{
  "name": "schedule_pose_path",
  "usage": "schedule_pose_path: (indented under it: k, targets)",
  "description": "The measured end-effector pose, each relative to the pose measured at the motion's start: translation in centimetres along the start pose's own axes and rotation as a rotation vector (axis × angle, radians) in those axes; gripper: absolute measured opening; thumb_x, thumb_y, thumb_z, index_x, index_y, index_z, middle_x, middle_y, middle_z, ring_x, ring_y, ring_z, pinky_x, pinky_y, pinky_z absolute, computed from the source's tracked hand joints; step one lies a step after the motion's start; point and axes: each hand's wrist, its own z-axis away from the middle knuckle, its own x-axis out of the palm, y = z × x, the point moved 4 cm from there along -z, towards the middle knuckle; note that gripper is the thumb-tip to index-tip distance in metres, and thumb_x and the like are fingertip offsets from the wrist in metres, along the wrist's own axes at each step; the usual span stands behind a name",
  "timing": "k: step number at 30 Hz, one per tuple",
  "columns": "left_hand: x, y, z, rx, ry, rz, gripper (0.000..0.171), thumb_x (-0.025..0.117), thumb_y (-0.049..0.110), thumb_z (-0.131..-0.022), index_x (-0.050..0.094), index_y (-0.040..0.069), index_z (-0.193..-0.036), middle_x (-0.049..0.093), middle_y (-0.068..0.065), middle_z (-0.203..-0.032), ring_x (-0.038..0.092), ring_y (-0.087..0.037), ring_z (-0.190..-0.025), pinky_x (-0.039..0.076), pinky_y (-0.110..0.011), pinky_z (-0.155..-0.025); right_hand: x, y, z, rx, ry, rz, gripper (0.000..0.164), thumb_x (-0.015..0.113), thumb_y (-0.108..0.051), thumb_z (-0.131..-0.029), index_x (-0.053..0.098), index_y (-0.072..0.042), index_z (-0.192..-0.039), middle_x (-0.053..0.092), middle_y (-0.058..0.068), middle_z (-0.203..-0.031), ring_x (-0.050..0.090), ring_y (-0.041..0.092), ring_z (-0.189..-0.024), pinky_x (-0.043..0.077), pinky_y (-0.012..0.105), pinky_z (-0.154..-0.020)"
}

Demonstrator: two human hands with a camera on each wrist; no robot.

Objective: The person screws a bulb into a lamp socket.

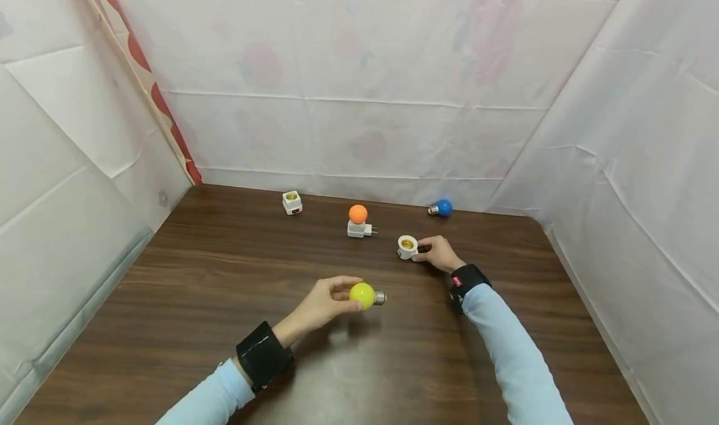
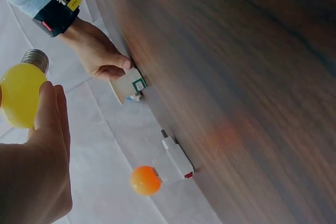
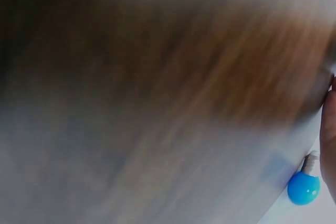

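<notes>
My left hand (image 1: 322,303) pinches a yellow light bulb (image 1: 361,294) by its round glass, above the front middle of the table. The bulb lies sideways, its metal screw base pointing right; in the left wrist view the yellow bulb (image 2: 22,95) shows at the left edge. Farther back and to the right, my right hand (image 1: 440,254) grips a round white lamp socket (image 1: 407,246) by its right side. The socket's brass-coloured opening faces up, and it sits at the tabletop. Only a sliver of the right hand (image 3: 328,140) shows in the right wrist view.
An orange bulb (image 1: 357,213) stands in a white plug-in socket (image 1: 356,229) behind the hands. A square white socket (image 1: 292,203) sits at the back left. At the back right lies a blue bulb (image 1: 444,208). White sheeting (image 1: 359,131) walls the wooden table (image 1: 224,288).
</notes>
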Motion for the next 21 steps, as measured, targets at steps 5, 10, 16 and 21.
schedule_pose_path:
  k: [5,10,16,21]
  targets:
    - [0.0,0.0,0.0,0.001,0.0,-0.001,0.055,0.069,0.014,-0.082,0.047,-0.007,-0.128,0.057,-0.023,-0.12,0.061,-0.029,-0.104,0.052,-0.022,-0.079,0.3,-0.1,0.0,0.038,0.002,-0.005,0.039,0.076,-0.014,-0.074,0.066,0.001,-0.109,0.064,0.018,-0.111,0.053,0.032,-0.113,0.043,0.045,-0.094]
    - [-0.1,0.0,0.1,-0.008,0.003,-0.004,0.055,0.069,0.015,-0.082,0.047,-0.006,-0.128,0.056,-0.023,-0.121,0.06,-0.03,-0.105,0.052,-0.023,-0.079,0.3,-0.4,0.3,0.047,0.009,-0.031,0.039,0.076,-0.015,-0.074,0.066,0.001,-0.109,0.064,0.019,-0.112,0.052,0.033,-0.115,0.042,0.046,-0.095]
    - [-0.1,0.1,0.4,-0.015,0.009,-0.005,0.056,0.069,0.016,-0.082,0.048,-0.005,-0.128,0.056,-0.022,-0.122,0.06,-0.029,-0.106,0.052,-0.024,-0.08,0.3,-1.7,1.1,-0.011,0.044,-0.066,0.037,0.076,-0.013,-0.074,0.067,0.0,-0.107,0.065,0.019,-0.11,0.056,0.033,-0.111,0.046,0.044,-0.092]
    - [-0.3,0.3,0.7,-0.014,0.02,-0.023,0.056,0.069,0.016,-0.082,0.047,-0.005,-0.128,0.055,-0.023,-0.122,0.06,-0.029,-0.106,0.052,-0.024,-0.08,0.4,-3.7,1.6,-0.105,0.106,-0.133,0.032,0.075,-0.01,-0.073,0.069,-0.001,-0.103,0.067,0.017,-0.104,0.063,0.027,-0.099,0.053,0.031,-0.08]
